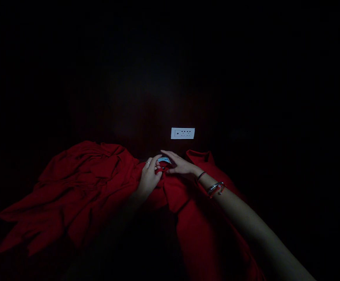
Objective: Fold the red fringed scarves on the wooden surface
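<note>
A large piece of red cloth (pixel 108 171) lies in loose folds across the view. My left hand (pixel 150 177), a ring on one finger, is at its middle with the fingers curled and closed on the red cloth. Facing it, my right hand (pixel 182 165) rests against the cloth, its fingers stretched out and the thumb apart. Between the two hands shows a small pale blue piece (pixel 164 160) that looks like a label or tag. A small dark spot sits just below it; I cannot make out what it is.
Beyond the hands is a white socket panel (pixel 183 133). More red cloth (pixel 199 234) runs toward me below my right forearm, which wears several bracelets (pixel 216 188). Everything around is too dark to make out.
</note>
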A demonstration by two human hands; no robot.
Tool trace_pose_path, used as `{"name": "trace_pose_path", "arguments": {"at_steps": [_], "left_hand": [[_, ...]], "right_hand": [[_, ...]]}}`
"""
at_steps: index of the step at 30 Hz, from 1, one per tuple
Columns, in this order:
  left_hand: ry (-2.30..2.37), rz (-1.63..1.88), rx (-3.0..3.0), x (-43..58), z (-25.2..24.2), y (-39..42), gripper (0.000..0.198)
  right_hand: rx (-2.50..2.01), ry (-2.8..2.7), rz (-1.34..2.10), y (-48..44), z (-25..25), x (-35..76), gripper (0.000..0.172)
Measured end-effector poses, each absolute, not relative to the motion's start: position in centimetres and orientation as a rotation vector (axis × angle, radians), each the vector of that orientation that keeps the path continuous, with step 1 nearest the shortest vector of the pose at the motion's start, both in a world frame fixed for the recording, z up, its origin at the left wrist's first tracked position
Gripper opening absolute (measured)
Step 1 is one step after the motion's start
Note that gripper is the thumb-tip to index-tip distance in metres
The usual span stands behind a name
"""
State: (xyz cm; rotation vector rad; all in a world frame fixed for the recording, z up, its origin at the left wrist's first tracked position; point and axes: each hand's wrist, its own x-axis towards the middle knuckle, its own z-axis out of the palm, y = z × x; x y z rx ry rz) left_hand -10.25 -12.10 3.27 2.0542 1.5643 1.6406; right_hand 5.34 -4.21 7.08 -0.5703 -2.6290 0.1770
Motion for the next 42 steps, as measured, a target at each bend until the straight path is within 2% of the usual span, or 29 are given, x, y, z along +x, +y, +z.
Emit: {"name": "trace_pose_path", "arguments": {"at_steps": [1, 4, 5, 10, 13, 15, 17, 19, 22, 24, 27, 29, 31, 32, 35, 38, 40, 42], "left_hand": [[1.548, 1.639, 2.065, -9.9, 3.5, -12.1, 0.052], [1.626, 1.646, 2.081, -9.8, 3.9, -12.0, 0.049], [1.693, 1.625, 2.096, -10.0, 3.9, -11.9, 0.045], [2.160, 1.258, 1.928, -11.1, 3.4, -10.3, 0.024], [2.068, 1.097, 1.784, -9.1, 2.5, -9.9, 0.017], [1.925, 1.075, 1.825, -7.0, 1.6, -10.4, 0.021], [1.872, 1.045, 1.948, -5.5, 0.6, -11.3, 0.035], [1.930, 0.893, 2.078, -5.2, -0.2, -11.9, 0.043], [2.024, 0.637, 2.136, -6.4, -1.1, -11.8, 0.022], [1.988, 0.596, 2.134, -7.3, -1.6, -11.3, 0.017], [1.916, 0.615, 2.114, -7.4, -2.1, -10.7, 0.023], [1.876, 0.698, 2.096, -6.9, -2.1, -10.6, 0.022], [1.834, 0.835, 2.104, -6.4, -1.8, -10.6, 0.018], [1.816, 0.901, 2.118, -6.3, -1.6, -10.7, 0.017], [1.763, 1.052, 2.116, -6.4, -1.5, -10.9, 0.013], [1.748, 1.131, 2.021, -7.0, -1.8, -11.1, 0.006], [1.736, 1.177, 1.936, -7.2, -2.1, -11.1, 0.004], [1.739, 1.256, 1.891, -7.3, -2.3, -11.1, 0.005]], "right_hand": [[-0.534, -2.677, 0.214, -4.3, 7.0, 5.1, 0.051], [-0.659, -2.654, 0.166, -4.5, 7.0, 4.6, 0.022], [-0.724, -2.599, 0.115, -4.6, 7.2, 4.7, 0.017], [-0.863, -2.271, -0.101, -5.2, 10.1, 7.6, 0.019], [-1.000, -2.184, -0.157, -5.4, 11.6, 10.0, 0.017], [-1.031, -2.212, -0.175, -5.5, 11.9, 11.4, 0.025], [-1.049, -2.296, -0.202, -5.5, 11.6, 12.8, 0.033], [-1.162, -2.381, -0.265, -5.4, 11.0, 14.2, 0.030], [-1.465, -2.364, -0.459, -5.2, 10.3, 16.8, 0.022], [-1.712, -2.277, -0.601, -5.0, 9.9, 18.3, 0.024], [-1.988, -2.299, -0.664, -5.4, 8.6, 19.2, 0.029], [-1.858, -2.552, -0.592, -6.1, 7.1, 18.3, 0.042], [-1.526, -2.810, -0.478, -6.9, 5.5, 16.5, 0.056], [-1.402, -2.861, -0.433, -7.3, 4.8, 15.4, 0.056], [-1.296, -2.865, -0.344, -8.1, 3.5, 12.5, 0.042], [-1.266, -2.853, -0.220, -8.2, 2.9, 11.1, 0.047], [-1.238, -2.865, -0.274, -8.2, 2.8, 10.9, 0.043], [-1.218, -2.888, -0.461, -8.2, 2.9, 11.0, 0.028]]}}
